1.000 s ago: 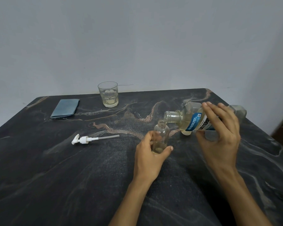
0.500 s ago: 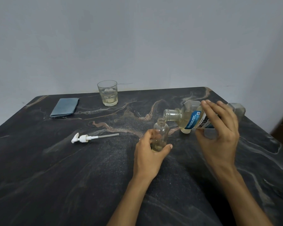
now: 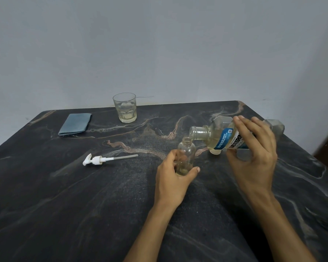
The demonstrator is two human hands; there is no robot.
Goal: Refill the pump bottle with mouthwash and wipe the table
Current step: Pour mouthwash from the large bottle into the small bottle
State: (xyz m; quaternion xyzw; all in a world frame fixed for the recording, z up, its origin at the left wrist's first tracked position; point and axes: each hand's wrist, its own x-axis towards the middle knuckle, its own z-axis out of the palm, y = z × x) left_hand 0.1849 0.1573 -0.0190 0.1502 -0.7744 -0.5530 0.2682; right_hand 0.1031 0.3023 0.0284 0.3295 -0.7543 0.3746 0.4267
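The small clear pump bottle (image 3: pixel 186 157) stands upright on the dark marbled tabletop (image 3: pixel 64 205), right of the middle and nearer the right edge, its neck uncapped and a little pale liquid in its bottom. The left hand (image 3: pixel 173 178) grips its lower body, thumb and fingers curled round it. Just above and to the right of the open neck, the mouthwash bottle (image 3: pixel 222 138) is held tipped nearly level, its wide uncapped mouth pointing left over the small bottle's neck; pale yellowish liquid lies in its lower side. The right hand (image 3: pixel 254 157) clasps this bottle round its labelled body, fingers over the top and thumb beneath. The white pump head (image 3: pixel 97 160) with its dip tube lies flat on the tabletop well to the left of the hands. Toward the far edge stands a drinking glass (image 3: pixel 125 107) with a little pale liquid, and left of it, near the far left corner, lies a folded blue cloth (image 3: pixel 75 124).
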